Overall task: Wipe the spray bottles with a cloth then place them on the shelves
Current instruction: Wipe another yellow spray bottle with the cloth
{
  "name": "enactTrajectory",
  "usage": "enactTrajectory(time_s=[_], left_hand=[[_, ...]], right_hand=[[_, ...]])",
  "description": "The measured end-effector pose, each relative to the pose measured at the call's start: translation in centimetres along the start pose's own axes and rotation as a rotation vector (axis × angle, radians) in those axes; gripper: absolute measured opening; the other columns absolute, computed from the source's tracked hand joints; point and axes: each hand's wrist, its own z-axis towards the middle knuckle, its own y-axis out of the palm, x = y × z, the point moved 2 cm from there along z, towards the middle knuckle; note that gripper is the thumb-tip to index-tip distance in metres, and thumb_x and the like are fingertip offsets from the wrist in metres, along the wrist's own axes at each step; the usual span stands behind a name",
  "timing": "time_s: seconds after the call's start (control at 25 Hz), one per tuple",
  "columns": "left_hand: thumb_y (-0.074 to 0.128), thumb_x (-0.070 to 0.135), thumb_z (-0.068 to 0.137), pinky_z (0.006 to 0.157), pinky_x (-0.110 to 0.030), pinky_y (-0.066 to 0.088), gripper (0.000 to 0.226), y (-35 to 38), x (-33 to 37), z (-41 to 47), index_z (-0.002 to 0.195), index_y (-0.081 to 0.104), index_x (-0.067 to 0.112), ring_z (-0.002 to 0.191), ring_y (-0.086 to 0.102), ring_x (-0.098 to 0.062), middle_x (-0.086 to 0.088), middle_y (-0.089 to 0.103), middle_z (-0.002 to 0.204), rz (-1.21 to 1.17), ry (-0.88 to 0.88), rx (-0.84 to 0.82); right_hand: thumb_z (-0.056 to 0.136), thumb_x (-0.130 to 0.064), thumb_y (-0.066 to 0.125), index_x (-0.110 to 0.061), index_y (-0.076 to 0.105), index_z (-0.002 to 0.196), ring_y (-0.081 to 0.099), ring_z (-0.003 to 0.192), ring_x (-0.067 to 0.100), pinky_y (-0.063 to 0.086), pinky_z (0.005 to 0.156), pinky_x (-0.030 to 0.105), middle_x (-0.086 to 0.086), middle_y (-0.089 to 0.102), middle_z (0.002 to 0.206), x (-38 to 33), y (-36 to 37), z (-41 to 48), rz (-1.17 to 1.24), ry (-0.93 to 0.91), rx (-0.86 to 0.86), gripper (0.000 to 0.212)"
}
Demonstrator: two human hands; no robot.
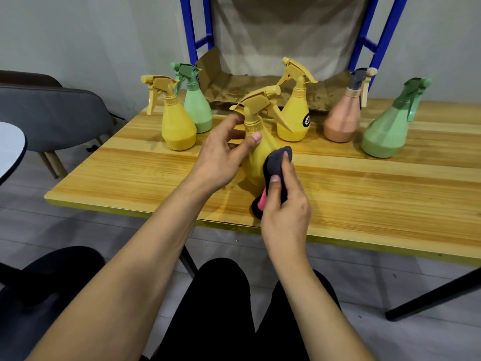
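My left hand (pixel 223 152) grips a yellow spray bottle (pixel 256 155) around its neck and upper body, holding it tilted just above the wooden table (pixel 364 194). My right hand (pixel 283 204) presses a dark grey cloth with a pink edge (pixel 276 168) against the bottle's right side. Behind stand other spray bottles: a yellow one (pixel 177 121), a light green one (pixel 196 105), a yellow one with a black label (pixel 295 113), a pink one (pixel 343 118) and a large green one (pixel 387 128).
A blue metal shelf frame (pixel 192 29) rises behind the table, its lowest level lined with brown cardboard (pixel 260 87). A grey chair (pixel 52 118) and a white round tabletop (pixel 10 149) are at the left. My dark-trousered legs are below the table's front edge.
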Motion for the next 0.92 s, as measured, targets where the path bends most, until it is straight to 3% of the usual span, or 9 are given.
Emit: enactTrajectory(time_s=[0.24,0.36,0.48,0.64,0.72,0.8,0.92], left_hand=[[0.069,0.033,0.099,0.078,-0.049,0.065,0.012,-0.8,1.0,-0.6,0.107,0.062,0.039,0.107,0.072,-0.018,-0.003,0.075,0.111,-0.205,-0.004,0.063],[0.067,0.030,0.101,0.075,-0.040,0.065,0.013,-1.0,1.5,-0.9,0.110,0.062,0.038,0.103,0.072,-0.012,0.003,0.076,0.109,-0.243,-0.014,0.062],[0.067,0.032,0.101,0.078,-0.036,0.064,0.017,-1.2,1.9,-1.1,0.114,0.061,0.039,0.112,0.070,-0.011,0.004,0.074,0.116,-0.235,0.004,0.033],[0.065,0.032,0.102,0.088,-0.045,0.063,0.023,-1.0,2.2,-1.4,0.123,0.058,0.034,0.124,0.065,-0.017,-0.003,0.070,0.127,-0.250,0.019,0.013],[0.063,0.032,0.102,0.090,-0.045,0.063,0.025,-0.9,2.7,-1.5,0.126,0.056,0.033,0.124,0.065,-0.016,-0.004,0.070,0.130,-0.276,0.036,0.004],[0.063,0.031,0.103,0.087,-0.042,0.063,0.024,-0.8,3.3,-1.3,0.126,0.056,0.034,0.121,0.067,-0.016,-0.003,0.071,0.127,-0.267,0.080,-0.030],[0.062,0.030,0.103,0.090,-0.049,0.063,0.026,-0.6,3.5,-1.2,0.129,0.057,0.031,0.121,0.067,-0.019,-0.003,0.071,0.125,-0.218,0.097,-0.053]], right_hand=[[0.110,-0.034,0.034,-0.036,0.040,0.152,0.041,0.141,0.007,0.036,0.117,0.038,-0.013,0.046,0.153,-1.0,0.5,2.7,0.166,0.106,-0.038,0.043],[0.110,-0.038,0.034,-0.039,0.049,0.141,0.053,0.128,0.009,0.043,0.111,0.039,-0.012,0.058,0.137,-1.3,1.1,3.5,0.414,0.300,-0.044,0.035],[0.108,-0.040,0.040,-0.031,0.056,0.131,0.062,0.122,0.022,0.049,0.108,0.051,0.000,0.065,0.131,-1.8,1.5,4.5,0.668,0.588,-0.016,0.030],[0.103,-0.046,0.045,-0.017,0.067,0.118,0.073,0.089,0.036,0.060,0.076,0.061,0.018,0.073,0.112,-2.1,0.7,5.6,0.814,0.888,-0.042,0.039],[0.102,-0.040,0.041,-0.007,0.063,0.126,0.073,0.086,0.043,0.059,0.071,0.063,0.027,0.071,0.111,-2.1,0.4,5.7,0.881,0.975,-0.120,0.047],[0.103,-0.034,0.039,-0.002,0.057,0.131,0.073,0.086,0.050,0.058,0.069,0.066,0.034,0.069,0.110,-1.9,0.4,5.9,0.887,0.988,-0.111,0.046],[0.105,-0.025,0.043,-0.008,0.062,0.120,0.072,0.070,0.049,0.055,0.057,0.069,0.031,0.071,0.101,-1.5,0.6,5.7,0.843,0.916,0.074,0.030]])
